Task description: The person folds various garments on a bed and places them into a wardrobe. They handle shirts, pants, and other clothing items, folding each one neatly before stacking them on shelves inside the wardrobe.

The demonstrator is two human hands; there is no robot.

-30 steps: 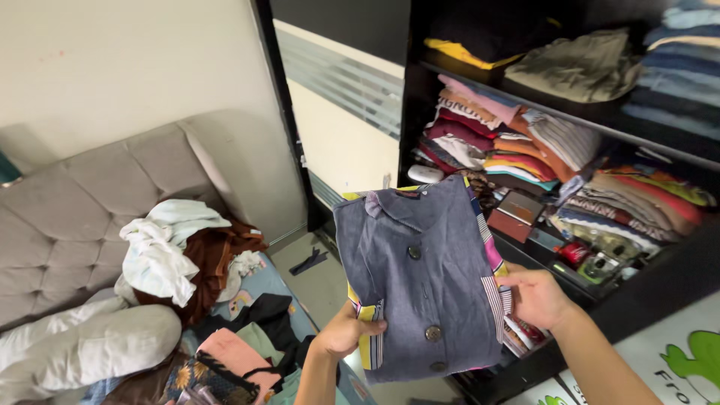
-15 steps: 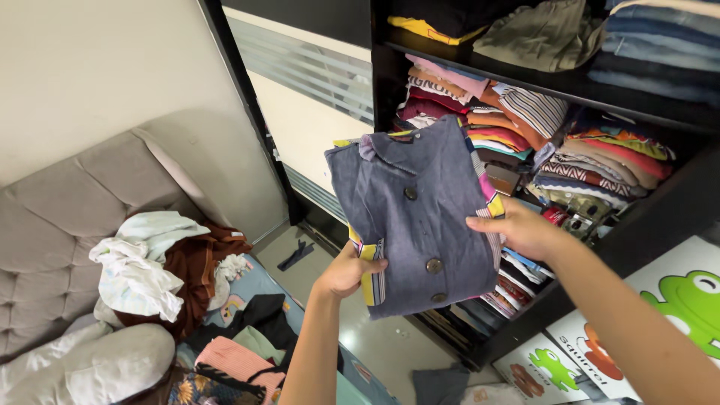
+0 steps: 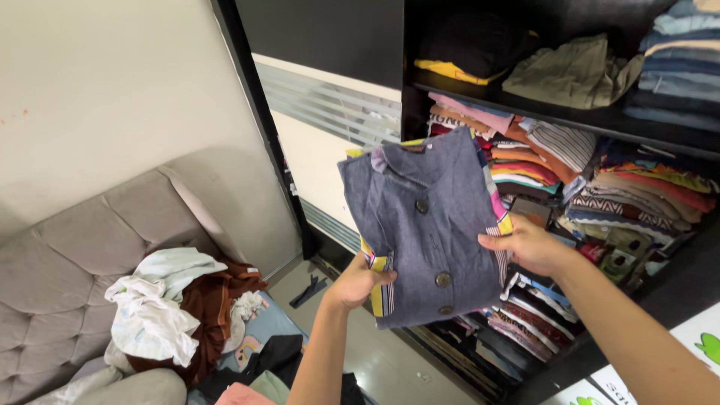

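A folded grey-blue shirt (image 3: pixel 427 225), buttoned down the front and edged with yellow, pink and striped trim, was held up in the air in front of an open black wardrobe (image 3: pixel 652 300). The shirt was gripped at its lower left edge by the left hand (image 3: pixel 358 281), whose fingers were closed around the striped and yellow trim, with the thumb laid over the front of the cloth. The right edge was pinched by the right hand (image 3: pixel 529 244), thumb on the front and fingers behind the fabric, so that both hands were clamped on the same garment, one at each side. The shirt was kept upright, collar at the top, just before the middle shelf, where stacks of folded clothes (image 3: pixel 600 180) in red, orange, striped and patterned cloth were piled. On the upper shelf (image 3: pixel 570 112) an olive garment (image 3: pixel 574 71) and a yellow-edged dark one (image 3: pixel 465 52) were seen, with folded jeans (image 3: pixel 679 52) at the far right. To the left, a grey tufted headboard (image 3: pixel 67 262) was shown, and a heap of white, pale green and brown clothes (image 3: pixel 180 307) was piled against it. A dark scrap of cloth (image 3: pixel 309 290) lay on the floor beside the wardrobe.
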